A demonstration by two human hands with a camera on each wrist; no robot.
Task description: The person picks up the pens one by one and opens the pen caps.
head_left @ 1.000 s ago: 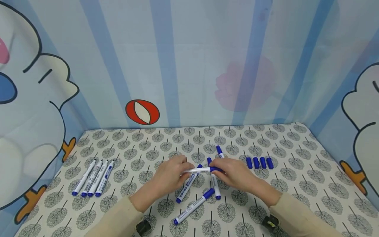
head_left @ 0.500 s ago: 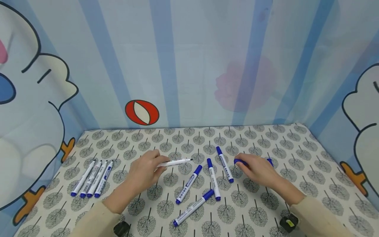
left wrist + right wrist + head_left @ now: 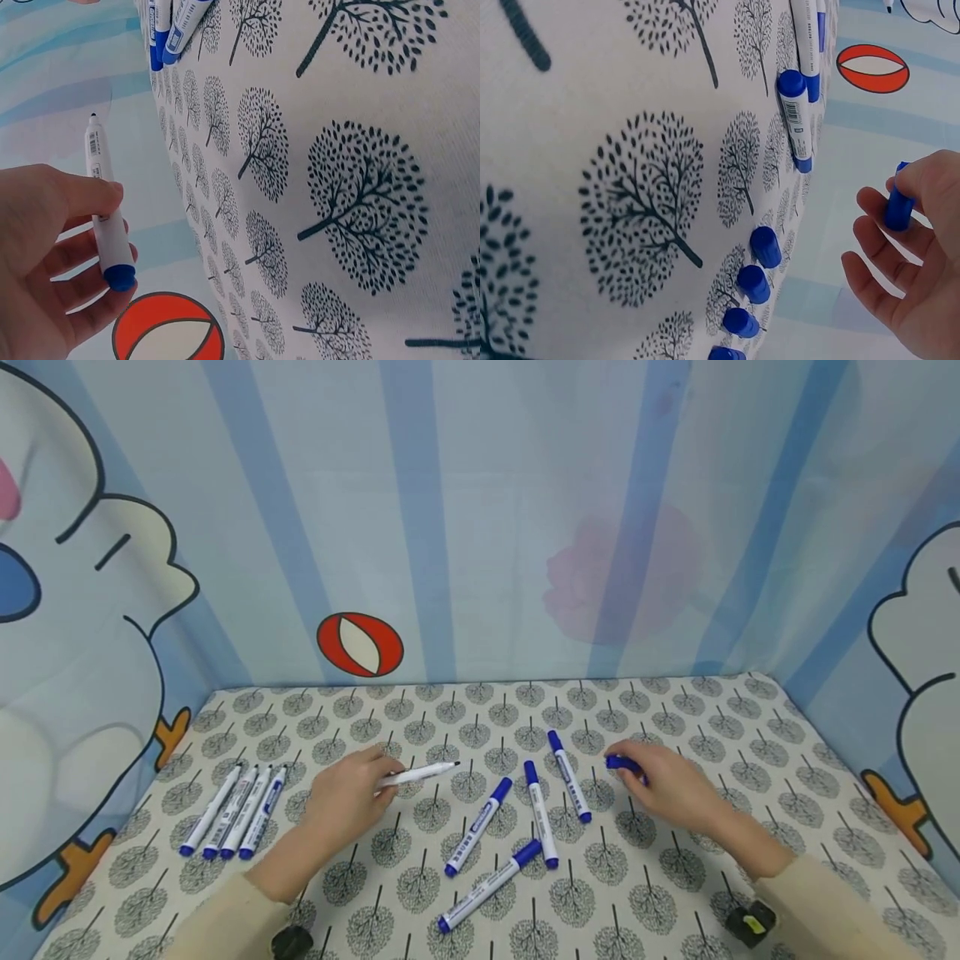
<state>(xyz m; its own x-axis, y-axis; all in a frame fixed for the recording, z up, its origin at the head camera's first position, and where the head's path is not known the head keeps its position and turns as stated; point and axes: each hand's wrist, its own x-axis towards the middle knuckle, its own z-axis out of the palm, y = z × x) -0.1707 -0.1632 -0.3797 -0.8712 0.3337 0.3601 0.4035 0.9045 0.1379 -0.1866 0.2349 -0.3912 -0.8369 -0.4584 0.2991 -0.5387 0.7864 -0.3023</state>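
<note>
My left hand [image 3: 351,795] grips an uncapped white marker [image 3: 101,172] between thumb and fingers, its black tip pointing to the right in the head view. My right hand [image 3: 670,787] pinches a blue marker cap [image 3: 899,206] between thumb and fingertips, over the right part of the table. Beneath that hand, several loose caps [image 3: 754,283] stand in a row in the right wrist view; the hand hides them in the head view. Between the hands lie several capped markers, among them one slanting marker [image 3: 478,827] and a marker at the front [image 3: 489,887].
Several uncapped markers [image 3: 234,810] lie side by side at the table's left. A tree-patterned cloth [image 3: 390,893] covers the table. Behind it rises a striped cartoon curtain [image 3: 495,527], which also closes off both sides.
The hands have drawn apart: the cap has come off the marker. My left hand moved left with the marker, and my right hand moved right with the cap.
</note>
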